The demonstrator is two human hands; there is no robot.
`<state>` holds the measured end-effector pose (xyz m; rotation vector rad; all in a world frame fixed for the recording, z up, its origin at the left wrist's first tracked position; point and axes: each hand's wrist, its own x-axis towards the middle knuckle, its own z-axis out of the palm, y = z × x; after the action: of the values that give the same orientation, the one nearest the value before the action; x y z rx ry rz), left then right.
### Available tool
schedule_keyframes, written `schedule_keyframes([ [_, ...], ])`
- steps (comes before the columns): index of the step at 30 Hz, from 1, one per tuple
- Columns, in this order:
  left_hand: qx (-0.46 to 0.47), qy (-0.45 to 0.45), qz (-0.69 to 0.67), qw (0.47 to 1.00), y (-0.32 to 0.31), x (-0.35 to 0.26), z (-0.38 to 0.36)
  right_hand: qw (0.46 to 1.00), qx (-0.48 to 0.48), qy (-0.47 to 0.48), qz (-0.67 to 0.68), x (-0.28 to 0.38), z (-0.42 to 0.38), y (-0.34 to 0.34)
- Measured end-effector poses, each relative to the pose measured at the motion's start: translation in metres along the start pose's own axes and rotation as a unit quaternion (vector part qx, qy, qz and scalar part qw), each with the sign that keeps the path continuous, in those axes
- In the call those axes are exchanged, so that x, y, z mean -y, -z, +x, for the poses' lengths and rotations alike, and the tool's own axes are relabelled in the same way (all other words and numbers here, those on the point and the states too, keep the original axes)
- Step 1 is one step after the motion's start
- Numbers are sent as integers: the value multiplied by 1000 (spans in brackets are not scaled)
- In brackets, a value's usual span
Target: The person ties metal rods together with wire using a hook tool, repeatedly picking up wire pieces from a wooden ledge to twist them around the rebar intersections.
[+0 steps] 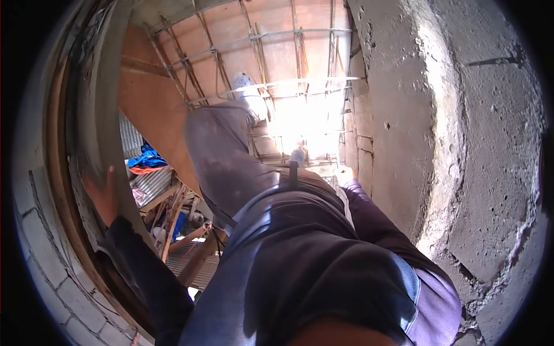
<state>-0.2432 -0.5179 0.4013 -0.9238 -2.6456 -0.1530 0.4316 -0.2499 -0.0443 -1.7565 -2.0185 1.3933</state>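
My left hand [103, 195] rests against a grey upright concrete edge [103, 115] on the left, its fingers spread and slightly blurred. Down on the other side, my right hand [345, 175] sits beside my hip, near the rough wall and the steel bars. Its fingers look curled, but glare washes it out and whatever it may hold is hidden. Ahead of my legs runs a grid of tied steel rebar [254, 36] over brown plywood sheeting [231, 23]. One foot [247, 86] is set among the bars in strong sunlight.
A rough concrete wall [398, 115] rises close on my right, and a block wall [52, 248] stands at far left. Through a gap beside the plywood, a blue tarp [148, 158], corrugated metal sheets [153, 185] and timber pieces [173, 222] lie well below.
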Motion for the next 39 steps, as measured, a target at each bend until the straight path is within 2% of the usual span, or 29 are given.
schedule_keyframes([
  [1, 0, 0, 1, 1000, -4, 3, -11, 1000, 2, 4, -6, 0, 3, 4],
  [3, 9, 11, 20, 1000, -5, -1, -30, 991, 84, -103, 29, 13, 19, 15],
  [4, 18, 15, 41, 999, -6, -3, -35, 991, 84, -101, 24, 29, 20, 23],
  [6, -3, 13, 13, 1000, -11, 2, -33, 968, 95, -216, 80, 71, 20, 47],
  [8, -21, 14, -12, 1000, -10, -4, -31, 969, 101, -214, 71, 62, 27, 53],
  [11, -4, 21, 33, 999, -2, -19, -30, 968, 123, -208, 64, 58, 27, 56],
  [17, -45, 50, 12, 998, 0, -32, -38, 932, 159, -324, 19, 49, 2, 54],
  [22, -55, 47, 12, 997, 0, -32, -37, 922, 182, -340, 1, 55, -7, 53],
  [29, -54, 38, 14, 998, -2, -28, -35, 925, 130, -354, 38, 73, 10, 50],
  [31, -46, 33, 10, 998, -1, -27, -34, 956, 157, -221, 109, 79, 21, 54],
  [33, -47, 36, -1, 998, -1, -26, -35, 965, 172, -129, 149, 118, 31, 76],
  [34, -51, 34, -14, 998, -1, -26, -34, 991, 93, -19, 94, 147, 33, 85],
  [35, -48, 37, -13, 998, 0, -25, -34, 995, 12, 91, 37, 179, 32, 98],
  [36, -49, 34, -16, 998, 0, -24, -34, 985, -24, 173, 15, 221, 26, 119],
  [37, -50, 31, -20, 998, 0, -24, -33, 965, -60, 254, -8, 266, 20, 144],
  [38, -48, 35, -20, 998, -1, -23, -33, 887, -126, 413, -165, 300, 19, 172],
  [39, -61, 31, -43, 997, -2, -22, -33, 897, -160, 387, -141, 331, 8, 198],
])
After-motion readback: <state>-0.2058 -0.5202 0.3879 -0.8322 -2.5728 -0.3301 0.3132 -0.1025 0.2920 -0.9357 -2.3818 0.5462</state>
